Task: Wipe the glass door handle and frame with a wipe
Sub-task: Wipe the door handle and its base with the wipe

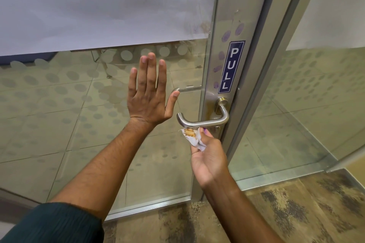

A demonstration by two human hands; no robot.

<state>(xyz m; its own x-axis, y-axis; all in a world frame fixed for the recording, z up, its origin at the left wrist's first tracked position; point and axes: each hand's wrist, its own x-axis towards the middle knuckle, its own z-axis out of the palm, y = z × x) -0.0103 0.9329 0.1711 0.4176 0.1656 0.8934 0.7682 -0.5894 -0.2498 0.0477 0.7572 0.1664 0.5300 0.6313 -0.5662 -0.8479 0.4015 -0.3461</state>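
The steel lever handle juts left from the metal door frame, which carries purple smudges and a blue PULL sticker. My left hand lies flat, fingers spread, on the glass door just left of the handle. My right hand sits just below the handle, pinching a crumpled white wipe with a brown stain. The wipe's top edge is right under the lever; whether it touches I cannot tell.
The glass has frosted dots and a white frosted panel above. A second glass pane stands to the right of the frame. Patterned brown carpet lies at my feet. Chair legs show beyond the glass.
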